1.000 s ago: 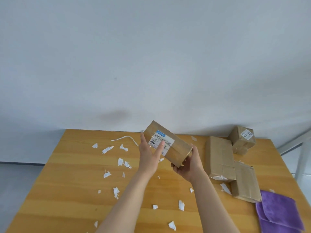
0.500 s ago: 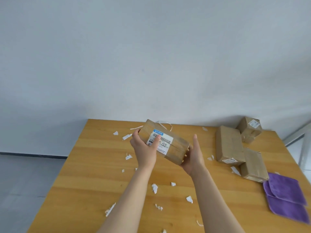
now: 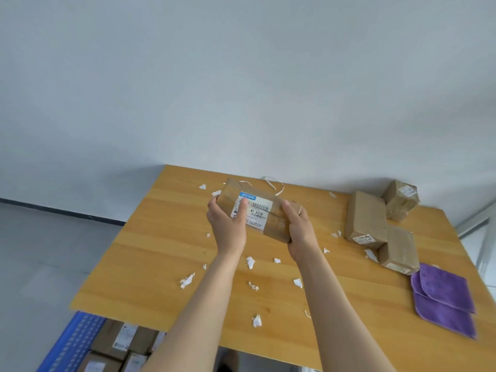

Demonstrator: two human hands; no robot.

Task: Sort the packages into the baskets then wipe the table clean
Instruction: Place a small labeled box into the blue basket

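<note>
A brown cardboard package (image 3: pixel 271 224) with a white and blue shipping label is held above the wooden table (image 3: pixel 150 264) between both hands. My left hand (image 3: pixel 228 226) grips its left end, thumb on the label. My right hand (image 3: pixel 300 229) grips its right end. Three more brown packages (image 3: pixel 366 218) lie at the table's far right. A blue basket (image 3: pixel 72 342) with several packages in it shows under the table's near left edge. Purple cloths (image 3: pixel 442 299) lie at the right edge.
Several torn white paper scraps (image 3: pixel 251 262) are scattered over the table, and a white strip (image 3: pixel 273 183) lies near the back edge. A plain wall stands behind the table. Grey floor lies to the left.
The view has swung left and down, bringing the blue basket into sight. Both hands still hold the package, which has levelled out and come slightly nearer.
</note>
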